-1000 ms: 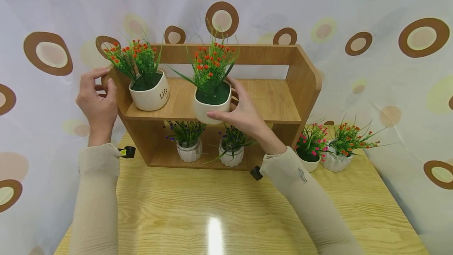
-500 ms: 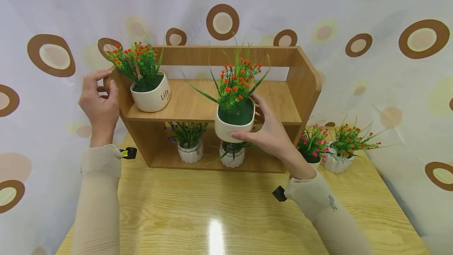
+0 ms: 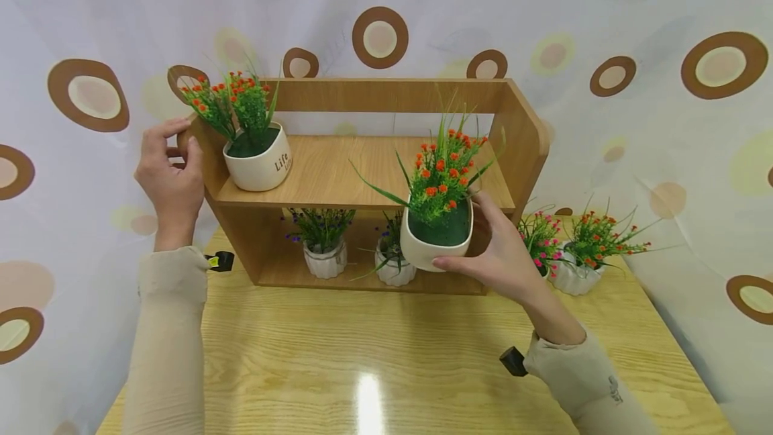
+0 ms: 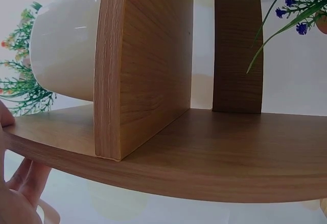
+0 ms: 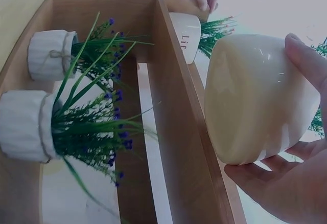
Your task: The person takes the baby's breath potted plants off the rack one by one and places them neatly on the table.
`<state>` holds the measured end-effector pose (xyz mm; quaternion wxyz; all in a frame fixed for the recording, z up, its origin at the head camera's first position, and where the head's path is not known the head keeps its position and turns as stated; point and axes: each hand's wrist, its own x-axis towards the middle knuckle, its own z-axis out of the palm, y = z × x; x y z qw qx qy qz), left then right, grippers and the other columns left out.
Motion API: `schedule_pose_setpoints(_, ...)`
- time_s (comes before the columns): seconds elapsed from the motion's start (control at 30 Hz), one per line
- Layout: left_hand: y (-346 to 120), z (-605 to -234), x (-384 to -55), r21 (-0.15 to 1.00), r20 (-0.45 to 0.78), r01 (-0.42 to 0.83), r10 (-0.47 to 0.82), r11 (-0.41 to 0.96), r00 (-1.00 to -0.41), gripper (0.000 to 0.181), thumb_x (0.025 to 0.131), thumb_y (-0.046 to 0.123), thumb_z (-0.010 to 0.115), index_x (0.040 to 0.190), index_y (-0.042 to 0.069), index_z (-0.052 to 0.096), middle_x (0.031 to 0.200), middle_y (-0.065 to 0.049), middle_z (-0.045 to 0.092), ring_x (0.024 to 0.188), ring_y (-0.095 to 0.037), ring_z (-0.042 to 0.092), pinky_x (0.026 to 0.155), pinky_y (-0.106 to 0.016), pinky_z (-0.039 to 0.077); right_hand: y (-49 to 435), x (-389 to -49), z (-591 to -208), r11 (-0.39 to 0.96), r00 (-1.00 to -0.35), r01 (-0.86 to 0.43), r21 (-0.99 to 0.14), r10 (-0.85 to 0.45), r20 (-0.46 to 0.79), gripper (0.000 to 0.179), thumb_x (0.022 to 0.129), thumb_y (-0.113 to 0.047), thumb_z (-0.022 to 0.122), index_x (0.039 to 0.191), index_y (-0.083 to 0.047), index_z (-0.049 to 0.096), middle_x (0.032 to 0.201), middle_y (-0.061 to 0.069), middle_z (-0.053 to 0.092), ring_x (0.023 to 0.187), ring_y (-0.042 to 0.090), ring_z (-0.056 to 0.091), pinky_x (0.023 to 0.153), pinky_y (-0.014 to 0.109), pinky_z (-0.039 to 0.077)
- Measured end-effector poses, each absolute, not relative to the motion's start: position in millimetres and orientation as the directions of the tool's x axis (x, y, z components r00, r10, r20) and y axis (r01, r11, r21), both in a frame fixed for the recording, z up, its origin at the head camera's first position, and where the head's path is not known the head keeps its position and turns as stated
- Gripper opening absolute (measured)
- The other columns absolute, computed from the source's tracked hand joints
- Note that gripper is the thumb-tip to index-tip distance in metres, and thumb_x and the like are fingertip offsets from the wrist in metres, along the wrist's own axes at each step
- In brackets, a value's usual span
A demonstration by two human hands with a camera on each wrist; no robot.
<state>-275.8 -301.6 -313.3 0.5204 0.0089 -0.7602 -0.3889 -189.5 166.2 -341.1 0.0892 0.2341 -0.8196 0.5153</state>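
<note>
My right hand (image 3: 507, 254) grips a white pot (image 3: 436, 250) holding an artificial plant with orange-red flowers, thumb on its near side and fingers behind. In the head view this pot is in front of the upper shelf's right part, overlapping its front edge. The right wrist view shows the pot's smooth base tilted toward the camera. My left hand (image 3: 172, 176) holds the left side panel of the wooden shelf unit (image 3: 338, 170) near its upper front corner. A second white pot (image 3: 256, 165) marked "Life", with orange-red flowers, stands at the upper shelf's left end.
Two ribbed white pots with purple flowers, a left one (image 3: 325, 259) and a right one (image 3: 395, 268), stand on the lower shelf. On the table (image 3: 302, 354), right of the unit, are pink flowers (image 3: 541, 240) and another orange-flowered pot (image 3: 576, 277). A patterned curtain (image 3: 634, 5) hangs behind.
My right hand has carried the held flowerpot rightward and down, from in front of the upper shelf's middle to its right part. The left hand stays on the side panel.
</note>
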Motion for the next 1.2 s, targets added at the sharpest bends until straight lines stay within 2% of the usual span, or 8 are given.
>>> schedule_pose_setpoints(0.13,-301,-313,-275,0.596,0.788,0.394,-0.415,0.699,-0.455,0.03,0.1,0.031,0.059,0.125,0.023,0.071,0.127,0.01,0.069,0.078,0.012,0.052,0.072,-0.009,0.045,177,-181,-348,0.372,-0.877,-0.474,-0.798,-0.283,0.389,0.106,0.073,-0.012,0.094,0.16,-0.028,0.036,0.146,0.002,0.056,0.128,0.012,0.056,0.104,0.018,0.045)
schedule_pose_setpoints(0.43,-302,-315,-275,0.561,0.814,0.415,-0.388,0.716,-0.432,0.032,0.1,0.029,0.058,0.126,0.015,0.071,0.127,0.005,0.07,0.078,0.013,0.051,0.072,-0.008,0.045,202,-164,-367,0.369,-0.908,-0.412,-0.833,-0.247,0.34,0.107,0.076,-0.007,0.091,0.162,-0.019,0.029,0.152,0.01,0.05,0.134,-0.005,0.048,0.107,0.006,0.037)
schedule_pose_setpoints(0.67,-303,-315,-275,0.555,0.817,0.416,-0.38,0.72,-0.432,0.031,0.101,0.029,0.058,0.126,0.015,0.071,0.127,0.004,0.07,0.079,0.014,0.051,0.073,-0.007,0.045,222,-155,-386,0.353,-0.9,-0.433,-0.83,-0.223,0.374,0.105,0.073,0.003,0.089,0.16,-0.015,0.034,0.148,0.006,0.051,0.129,-0.004,0.052,0.105,0.009,0.041)
schedule_pose_setpoints(0.9,-302,-316,-276,0.557,0.816,0.419,-0.378,0.717,-0.437,0.031,0.101,0.025,0.06,0.126,0.012,0.071,0.127,0.0,0.07,0.078,0.014,0.051,0.072,-0.008,0.044,244,-143,-410,0.375,-0.947,-0.315,-0.872,-0.181,0.264,0.11,0.076,-0.001,0.089,0.162,0.0,0.02,0.154,0.023,0.043,0.129,-0.014,0.042,0.105,0.001,0.033)
schedule_pose_setpoints(1.0,-302,-316,-276,0.56,0.815,0.418,-0.383,0.715,-0.436,0.03,0.1,0.025,0.06,0.126,0.012,0.071,0.127,0.0,0.071,0.078,0.013,0.051,0.072,-0.008,0.043,255,-138,-420,0.403,-0.966,-0.257,-0.878,-0.145,0.216,0.112,0.077,-0.004,0.089,0.163,-0.001,0.017,0.155,0.024,0.04,0.128,-0.017,0.038,0.103,-0.001,0.031)
schedule_pose_setpoints(1.1,-302,-316,-277,0.563,0.814,0.42,-0.389,0.712,-0.431,0.03,0.1,0.026,0.06,0.125,0.014,0.072,0.126,0.003,0.071,0.077,0.013,0.051,0.071,-0.009,0.044,265,-137,-432,0.419,-0.969,-0.248,-0.873,-0.117,0.219,0.111,0.075,-0.003,0.09,0.162,-0.004,0.022,0.155,0.025,0.042,0.129,-0.017,0.039,0.103,-0.001,0.031)
schedule_pose_setpoints(1.2,-302,-315,-277,0.569,0.811,0.413,-0.399,0.711,-0.429,0.03,0.1,0.028,0.059,0.124,0.017,0.072,0.127,0.008,0.07,0.077,0.013,0.051,0.072,-0.008,0.045,274,-137,-440,0.428,-0.974,-0.228,-0.875,-0.101,0.205,0.112,0.075,-0.003,0.09,0.164,-0.006,0.021,0.156,0.026,0.041,0.129,-0.018,0.038,0.103,-0.001,0.032)
